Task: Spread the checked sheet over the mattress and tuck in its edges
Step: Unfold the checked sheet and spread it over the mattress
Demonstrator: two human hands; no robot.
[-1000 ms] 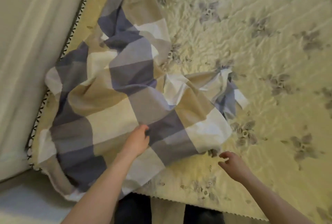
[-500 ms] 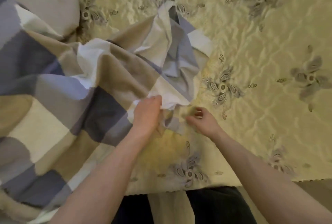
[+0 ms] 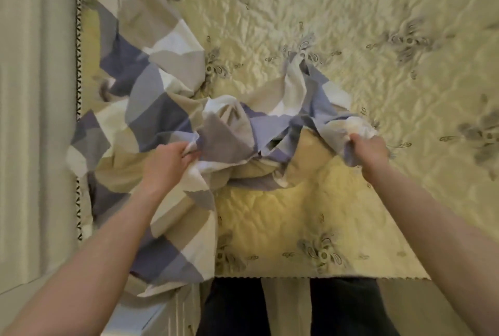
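Observation:
The checked sheet [image 3: 151,109], in blue, beige and white squares, lies crumpled over the left part of the quilted yellow mattress [image 3: 378,79] with grey flower motifs. My left hand [image 3: 167,163] grips a bunched fold of the sheet near its middle. My right hand [image 3: 367,152] grips another bunched edge of it further right. A loose band of the sheet sags between both hands. Part of the sheet hangs over the mattress's near left edge.
A pale padded panel [image 3: 35,119] runs along the mattress's left side, past a dark stitched trim. The mattress's near edge [image 3: 324,277] crosses the lower frame, with my dark trouser legs [image 3: 237,308] just below it. Bare mattress stretches to the right and far side.
My hands have moved apart, each taking a bunch of the sheet; the right hand has drawn its part rightwards. A second ago the right hand held nothing.

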